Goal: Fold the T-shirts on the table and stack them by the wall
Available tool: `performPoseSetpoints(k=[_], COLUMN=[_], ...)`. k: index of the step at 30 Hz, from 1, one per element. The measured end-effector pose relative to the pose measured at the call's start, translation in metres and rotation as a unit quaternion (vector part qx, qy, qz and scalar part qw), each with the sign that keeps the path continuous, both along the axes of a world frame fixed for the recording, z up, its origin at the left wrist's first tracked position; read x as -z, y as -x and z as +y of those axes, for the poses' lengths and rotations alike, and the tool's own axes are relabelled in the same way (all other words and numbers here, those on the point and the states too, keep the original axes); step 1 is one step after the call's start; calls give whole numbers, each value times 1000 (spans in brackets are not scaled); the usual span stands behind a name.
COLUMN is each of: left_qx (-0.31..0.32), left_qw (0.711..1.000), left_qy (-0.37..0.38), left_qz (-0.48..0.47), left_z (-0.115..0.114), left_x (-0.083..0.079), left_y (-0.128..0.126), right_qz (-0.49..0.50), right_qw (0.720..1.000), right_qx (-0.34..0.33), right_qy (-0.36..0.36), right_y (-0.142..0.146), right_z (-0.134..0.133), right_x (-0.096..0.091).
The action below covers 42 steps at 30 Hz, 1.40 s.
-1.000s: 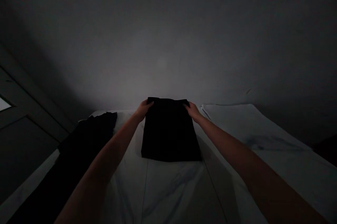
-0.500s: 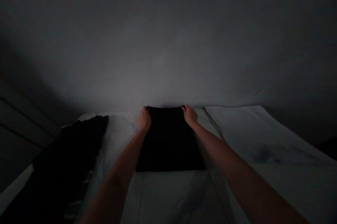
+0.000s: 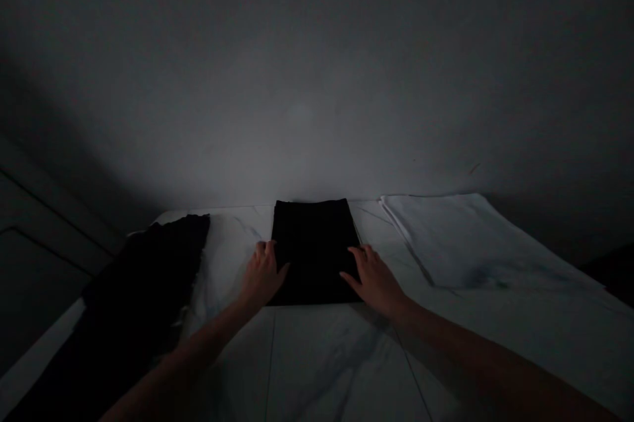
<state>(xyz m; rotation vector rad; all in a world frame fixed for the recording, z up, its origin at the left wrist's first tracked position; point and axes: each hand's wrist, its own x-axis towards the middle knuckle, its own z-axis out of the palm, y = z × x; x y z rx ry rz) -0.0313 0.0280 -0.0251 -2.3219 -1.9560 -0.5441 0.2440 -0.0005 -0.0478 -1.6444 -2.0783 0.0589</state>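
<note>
The [left hand] (image 3: 262, 275) and [right hand] (image 3: 374, 280) are resting open, fingers spread, against the lower corners of a folded black garment (image 3: 314, 250) — it is lying at twelve o'clock on a white bedsheet (image 3: 317, 369), with a dark garment (image 3: 139, 296) sprawling at nine o'clock and a white cloth (image 3: 465, 244) at two.

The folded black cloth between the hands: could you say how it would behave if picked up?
The folded black cloth looks soft, so it would probably sag if lifted by one edge. Lying flat on the white sheet, it would likely rumple when pushed.
</note>
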Motion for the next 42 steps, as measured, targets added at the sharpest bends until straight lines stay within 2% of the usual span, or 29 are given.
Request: performPoseSetpoints(k=[2, 4, 9, 11, 15, 17, 19, 21, 23, 25, 28, 30, 33, 37, 40, 42], left_qx=[12, 23, 31, 32, 80, 112, 138, 170, 214, 257, 284, 286, 265, 188, 102, 73], left_qw=[999, 996, 980, 974, 967, 965, 972, 979, 976, 966, 957, 953, 960, 982, 993, 994], left_qy=[16, 39, 139, 168, 210, 219, 185, 108, 36, 13, 52, 84, 87, 33, 57, 82], left_qz=[-34, -80, -142, -145, -123, -93, -55, -31, -21, 0, 42, 45, 23, 4, -8, -30], left_z=[-30, -46, -57, -75, -148, -187, -211, -217, -211, -201, -192, -186, -159, -89, -46, -33], left_x=[8, 7, -18, -24, -26, -29, -38, -44, -42, -28, 2, 11, 1, -21, -18, -9], left_y=[18, 27, 15, 11, 12, 10, -1, -19, -40, -56, -60, -56, -52, -53, -49, -44], right_qz=[45, 101, 185, 186, 144, 104, 64, 31, -1, -38, -70, -69, -47, -33, -37, -27], right_qw=[999, 995, 980, 976, 960, 955, 969, 989, 994, 991, 987, 985, 986, 996, 997, 995], right_qx=[-6, -20, -36, -33, -91, -119, -116, -99, -103, -125, -144, -152, -145, -84, -40, -31], right_qy=[-2, 4, 69, 113, 221, 252, 207, 107, 26, -3, 15, 43, 63, 19, 50, 91], right_y=[-16, -24, -25, -32, -64, -76, -74, -57, -31, -6, 11, 10, 2, -6, -11, -15], right_z=[-33, -48, -47, -59, -124, -158, -180, -186, -183, -178, -176, -172, -145, -71, -22, -6], right_x=[14, 19, 2, -6, -15, -19, -27, -34, -34, -23, 2, 11, 2, -24, -23, -15])
